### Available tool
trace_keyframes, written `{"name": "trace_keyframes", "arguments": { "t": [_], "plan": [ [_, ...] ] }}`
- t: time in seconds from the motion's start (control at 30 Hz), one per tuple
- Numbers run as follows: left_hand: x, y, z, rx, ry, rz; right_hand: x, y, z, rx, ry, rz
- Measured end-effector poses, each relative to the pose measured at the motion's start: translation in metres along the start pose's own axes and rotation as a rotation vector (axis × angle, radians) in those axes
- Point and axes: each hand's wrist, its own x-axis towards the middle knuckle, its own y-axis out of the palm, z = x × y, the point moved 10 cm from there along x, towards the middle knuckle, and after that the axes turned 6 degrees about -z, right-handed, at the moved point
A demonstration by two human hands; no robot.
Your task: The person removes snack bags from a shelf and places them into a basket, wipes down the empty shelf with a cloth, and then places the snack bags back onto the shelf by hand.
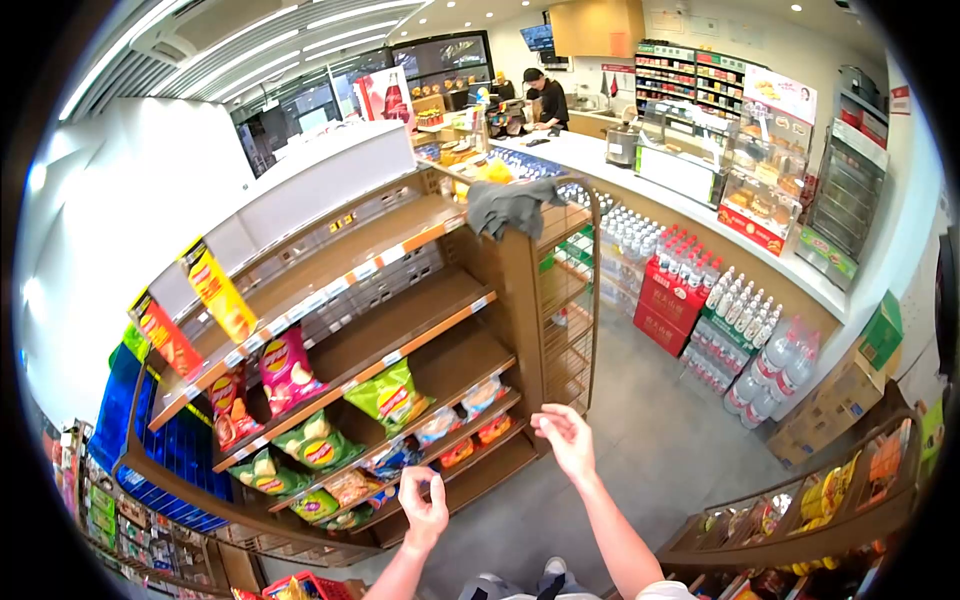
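My left hand (424, 510) is in front of the lower shelves, fingers loosely curled and thumb apart, holding nothing. To its right, my right hand (566, 440) hovers over the floor near the rack's end, fingers half bent and empty. Both are near a brown shelf rack (430, 295). On it stand a yellow chip canister (217, 290) and a red chip canister (165, 333). Lower down are a pink chip bag (288, 372), a red chip bag (232, 410), a lime-green chip bag (390, 395) and a dark green chip bag (318, 442). A grey cloth (510, 208) lies draped over the rack's top corner.
A red basket (325, 588) with snack bags sits at the bottom left. Another snack shelf (800, 520) curves along the lower right. Bottle packs (735, 310) and a red carton (672, 305) line the white counter (590, 155), where a person (548, 100) in black stands.
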Motion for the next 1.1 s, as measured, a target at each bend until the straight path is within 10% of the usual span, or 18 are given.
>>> {"name": "trace_keyframes", "arguments": {
  "t": [0.43, 0.7, 0.9, 1.1],
  "plan": [
    [0.291, 0.191, -0.112, 0.290, 0.623, 0.236, 0.159, 0.082, 0.268, -0.833, -0.878, 0.086],
    [0.331, 0.249, -0.075, 0.426, 0.802, 0.189, 0.217, 0.144, 0.240, -1.087, -1.319, 0.240],
    [0.368, 0.235, -0.120, 0.277, 0.640, 0.241, 0.251, 0.138, 0.270, -0.730, -1.283, 0.464],
    [0.391, 0.239, -0.212, 0.178, 0.568, 0.014, 0.299, 0.118, 0.325, -0.171, -0.798, 0.540]
  ]
}}
